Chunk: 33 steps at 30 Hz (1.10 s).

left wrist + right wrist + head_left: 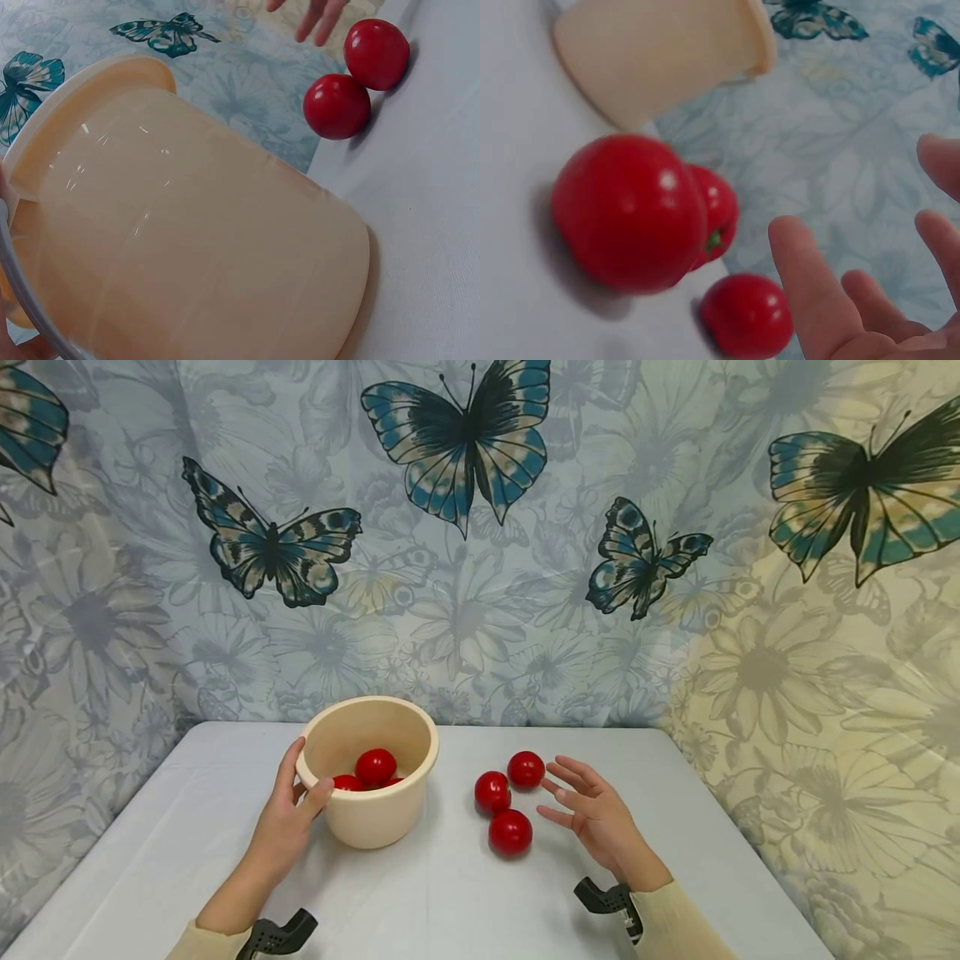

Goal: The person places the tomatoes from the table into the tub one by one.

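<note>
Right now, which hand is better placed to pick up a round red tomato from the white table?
Right, probably: the right grip is empty, fingers spread beside the three table tomatoes, while the left grip holds the round cream bucket by its rim.

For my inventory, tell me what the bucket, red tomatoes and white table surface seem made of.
Bucket: probably moulded plastic, low sheen; its wall is smooth with small glints.
Red tomatoes: real fruit or plastic imitations, unclear; glossy skin with bright highlights, one with a green stem end.
White table surface: perhaps cloth, matt; faint texture, no sharp reflections.
</note>
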### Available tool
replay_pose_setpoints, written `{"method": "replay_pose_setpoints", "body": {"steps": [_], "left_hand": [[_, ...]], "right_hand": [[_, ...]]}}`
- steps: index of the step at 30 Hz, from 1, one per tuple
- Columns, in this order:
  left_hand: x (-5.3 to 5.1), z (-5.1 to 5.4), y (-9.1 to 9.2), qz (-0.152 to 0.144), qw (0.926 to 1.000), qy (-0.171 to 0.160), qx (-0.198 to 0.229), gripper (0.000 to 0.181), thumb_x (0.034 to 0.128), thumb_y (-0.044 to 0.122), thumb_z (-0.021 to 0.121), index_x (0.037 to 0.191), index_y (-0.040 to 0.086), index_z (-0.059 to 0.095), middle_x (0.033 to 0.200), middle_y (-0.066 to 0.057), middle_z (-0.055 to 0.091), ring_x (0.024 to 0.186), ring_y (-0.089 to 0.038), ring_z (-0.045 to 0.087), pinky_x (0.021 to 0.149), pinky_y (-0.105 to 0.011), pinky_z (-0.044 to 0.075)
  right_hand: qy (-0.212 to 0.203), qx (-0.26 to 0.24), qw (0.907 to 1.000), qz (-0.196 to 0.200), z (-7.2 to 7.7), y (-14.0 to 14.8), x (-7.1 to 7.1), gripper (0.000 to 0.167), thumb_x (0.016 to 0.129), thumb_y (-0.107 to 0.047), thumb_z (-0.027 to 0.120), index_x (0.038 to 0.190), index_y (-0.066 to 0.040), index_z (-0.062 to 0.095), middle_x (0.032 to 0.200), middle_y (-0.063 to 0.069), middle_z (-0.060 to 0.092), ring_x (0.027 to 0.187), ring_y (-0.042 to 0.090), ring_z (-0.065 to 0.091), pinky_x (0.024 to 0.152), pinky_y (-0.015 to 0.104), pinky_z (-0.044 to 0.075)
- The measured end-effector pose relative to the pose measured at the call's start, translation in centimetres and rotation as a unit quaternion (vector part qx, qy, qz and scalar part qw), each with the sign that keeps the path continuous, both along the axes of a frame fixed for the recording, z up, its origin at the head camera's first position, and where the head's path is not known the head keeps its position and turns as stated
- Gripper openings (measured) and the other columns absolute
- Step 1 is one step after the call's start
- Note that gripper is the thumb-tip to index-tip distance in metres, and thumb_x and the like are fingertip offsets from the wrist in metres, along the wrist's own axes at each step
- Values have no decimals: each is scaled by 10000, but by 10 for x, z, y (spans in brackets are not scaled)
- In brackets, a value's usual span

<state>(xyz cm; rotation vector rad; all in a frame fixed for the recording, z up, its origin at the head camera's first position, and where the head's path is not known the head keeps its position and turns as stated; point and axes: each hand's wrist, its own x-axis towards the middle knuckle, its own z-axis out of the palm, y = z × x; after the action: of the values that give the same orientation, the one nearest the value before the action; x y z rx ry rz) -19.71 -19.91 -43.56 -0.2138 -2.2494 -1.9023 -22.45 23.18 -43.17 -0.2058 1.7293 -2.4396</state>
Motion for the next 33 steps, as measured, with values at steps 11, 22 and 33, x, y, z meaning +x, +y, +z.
{"method": "replay_pose_setpoints", "body": {"steps": [11, 22, 33], "left_hand": [[-1, 0, 0, -71, 9998, 7, 188, 799, 1039, 247, 560, 1616, 248, 8, 1632, -129, 86, 1429, -438, 205, 890, -98, 406], [0, 0, 1, -16, 9999, 5, 156, 792, 1036, 273, 564, 1615, 257, 23, 1632, -111, 93, 1429, -432, 213, 896, -111, 410], [-1, -1, 1, -13, 9999, 32, 135, 799, 1035, 260, 565, 1615, 261, 16, 1632, -117, 100, 1426, -440, 218, 893, -120, 413]], "right_hand": [[-559, 657, 9960, 218, -34, 4, 6, 577, 983, -2, 562, 1517, -14, 343, 1550, 256, 277, 1384, 462, 332, 889, 569, 503], [-404, 1108, 9916, 537, -55, -2, 9, 654, 946, -22, 642, 1518, 17, 328, 1545, 266, 290, 1411, 438, 275, 892, 546, 513], [-175, 1358, 9880, 711, -61, -12, 9, 670, 906, -27, 708, 1488, 36, 382, 1511, 264, 366, 1288, 363, 492, 862, 525, 532]]}}
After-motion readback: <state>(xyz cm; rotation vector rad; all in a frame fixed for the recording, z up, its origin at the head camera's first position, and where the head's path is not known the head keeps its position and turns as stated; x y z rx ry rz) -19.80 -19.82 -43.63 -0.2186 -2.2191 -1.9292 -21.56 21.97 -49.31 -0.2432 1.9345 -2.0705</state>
